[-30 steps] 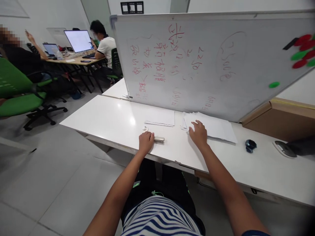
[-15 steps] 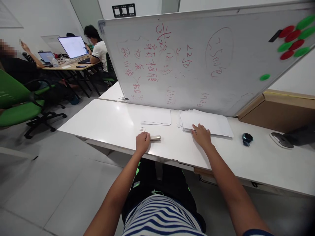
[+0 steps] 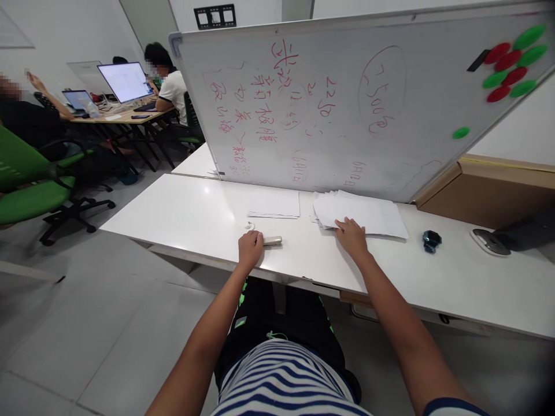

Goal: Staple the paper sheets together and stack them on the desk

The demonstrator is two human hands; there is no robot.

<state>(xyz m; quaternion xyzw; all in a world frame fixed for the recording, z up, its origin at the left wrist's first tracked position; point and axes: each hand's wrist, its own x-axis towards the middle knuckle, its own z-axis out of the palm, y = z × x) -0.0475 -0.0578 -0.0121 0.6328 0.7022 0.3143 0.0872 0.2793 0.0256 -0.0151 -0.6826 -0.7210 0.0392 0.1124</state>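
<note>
My left hand (image 3: 250, 248) is closed around one end of a pale stapler (image 3: 273, 241) near the desk's front edge. Its other end sticks out to the right of my fist. Just beyond that hand lies a small white curved thing (image 3: 249, 225), too small to name. My right hand (image 3: 353, 237) lies on the front edge of an uneven stack of white paper (image 3: 377, 216), its fingers somewhat spread over the top sheets. Whether the thumb is under any sheet cannot be made out. A smaller set of white sheets (image 3: 275, 204) lies flat between the two hands, farther back.
Behind the papers leans a whiteboard (image 3: 260, 156) with red writing and magnets. To the right on the white desk (image 3: 173, 208) are a dark blue object (image 3: 431, 241), a grey-and-white device (image 3: 489, 241) and a cardboard box (image 3: 485, 190). At left, people sit near a green chair (image 3: 34, 190).
My right hand's fingers have shifted slightly at the stack's front edge, and the top sheets' left end looks moved a little. My left hand stays on the stapler. The view has shifted slightly.
</note>
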